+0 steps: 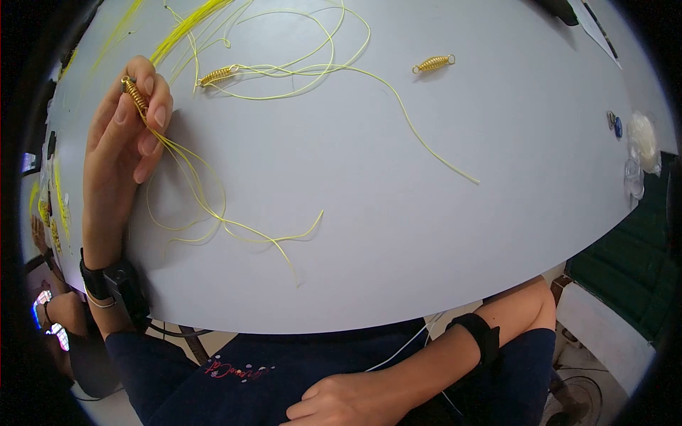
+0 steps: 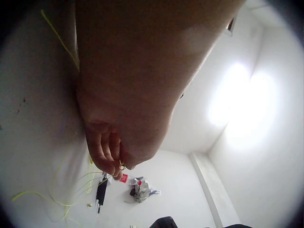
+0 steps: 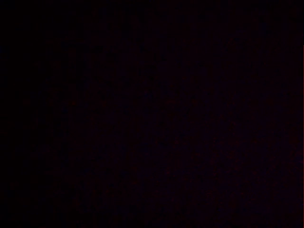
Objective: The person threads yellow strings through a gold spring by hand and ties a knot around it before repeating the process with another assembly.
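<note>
In the head view my left hand [image 1: 131,124] is raised over the table's left side. Its thumb and fingers pinch a gold wire coil [image 1: 134,94] with a small loop at its upper end. Thin yellow cords [image 1: 202,199] trail from the coil down across the table. In the left wrist view the left hand [image 2: 116,123] hides most of the coil, and a small gold loop [image 2: 122,166] shows at the fingertips. My right hand [image 1: 330,401] lies low at the lap, fingers loosely bent, holding nothing visible. The right wrist view is black.
A second gold coil [image 1: 217,75] with looping yellow cords lies near the left hand. Another gold coil [image 1: 434,64] lies farther right. A bundle of yellow strands [image 1: 186,30] is at the back left. Clear plastic bags [image 1: 643,142] sit by the right edge.
</note>
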The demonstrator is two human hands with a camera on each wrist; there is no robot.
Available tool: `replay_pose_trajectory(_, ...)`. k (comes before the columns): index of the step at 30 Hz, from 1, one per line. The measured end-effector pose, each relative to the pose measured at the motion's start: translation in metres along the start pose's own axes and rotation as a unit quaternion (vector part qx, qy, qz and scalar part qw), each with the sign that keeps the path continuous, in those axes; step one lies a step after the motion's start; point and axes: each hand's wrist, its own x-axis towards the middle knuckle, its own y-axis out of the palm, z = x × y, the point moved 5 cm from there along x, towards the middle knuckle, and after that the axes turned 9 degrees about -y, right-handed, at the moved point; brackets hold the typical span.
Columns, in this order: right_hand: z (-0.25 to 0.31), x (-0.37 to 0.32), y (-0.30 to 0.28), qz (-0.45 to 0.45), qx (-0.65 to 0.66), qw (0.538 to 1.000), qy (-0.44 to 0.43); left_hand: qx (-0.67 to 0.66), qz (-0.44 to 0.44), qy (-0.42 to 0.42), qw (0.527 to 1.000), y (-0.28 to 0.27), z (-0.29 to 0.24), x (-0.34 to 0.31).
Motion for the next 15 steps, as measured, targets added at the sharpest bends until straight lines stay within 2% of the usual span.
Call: replay_pose_trajectory(15, -0.0047, 0.0005, -0.0029, -0.004, 0.009, 1.0, 0.018, 0.004, 0.009, 0.006, 1.0, -0.0021, 0.0025, 0.0032)
